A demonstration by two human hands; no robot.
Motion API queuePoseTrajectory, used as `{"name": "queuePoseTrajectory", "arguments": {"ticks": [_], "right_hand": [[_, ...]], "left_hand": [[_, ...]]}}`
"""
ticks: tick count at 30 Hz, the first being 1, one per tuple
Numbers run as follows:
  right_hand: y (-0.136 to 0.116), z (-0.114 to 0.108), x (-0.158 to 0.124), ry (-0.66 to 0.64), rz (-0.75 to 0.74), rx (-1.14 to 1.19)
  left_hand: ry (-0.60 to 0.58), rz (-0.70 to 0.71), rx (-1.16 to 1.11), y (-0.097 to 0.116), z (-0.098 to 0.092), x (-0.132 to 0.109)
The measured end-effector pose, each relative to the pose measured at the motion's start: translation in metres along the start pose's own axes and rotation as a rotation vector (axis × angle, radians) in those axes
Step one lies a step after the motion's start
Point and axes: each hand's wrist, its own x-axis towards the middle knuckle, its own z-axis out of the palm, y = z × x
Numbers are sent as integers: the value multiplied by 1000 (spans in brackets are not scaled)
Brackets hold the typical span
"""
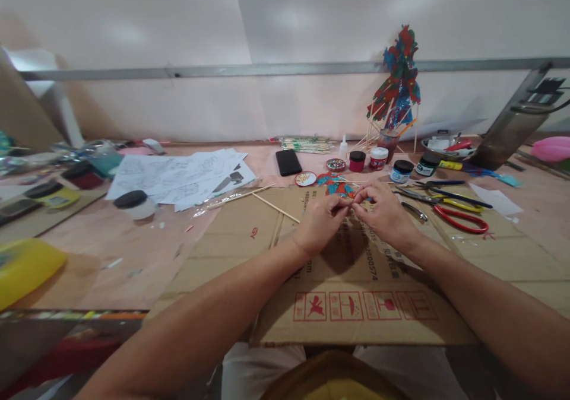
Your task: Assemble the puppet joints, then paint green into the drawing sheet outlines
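Note:
Both hands meet over a flattened cardboard sheet (pixel 240 269), fingertips almost touching. My left hand (pixel 321 221) is closed in a pinch, and so is my right hand (pixel 383 213). Whatever lies between the fingertips is too small to make out. Just behind the fingers are painted red-and-blue cut-out pieces (pixel 332 183), partly hidden by the hands. Left of my left hand, a thin wooden stick (pixel 276 208) rests on the cardboard. Close to my right hand lie pliers (pixel 412 210) and red-handled scissors (pixel 461 219).
Along the back stand paint jars (pixel 401 171), a small dish of beads (pixel 335 164), a black phone (pixel 288 162) and a cup (pixel 388 145) holding painted figures on sticks (pixel 401 79). Drawings on paper (pixel 178 177) lie left. A tall bottle (pixel 512 127) stands right.

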Motion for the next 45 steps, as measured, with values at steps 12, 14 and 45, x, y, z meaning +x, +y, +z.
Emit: {"name": "queuePoseTrajectory", "arguments": {"ticks": [12, 14, 45], "right_hand": [[-2, -2, -2, 24, -81, 0], [-2, -1, -2, 31, -71, 3], [4, 1, -6, 167, -379, -110]], "left_hand": [[-30, -5, 11, 3, -3, 1], [-25, -9, -15, 2, -2, 2], [-228, -181, -694, -5, -15, 4]]}}
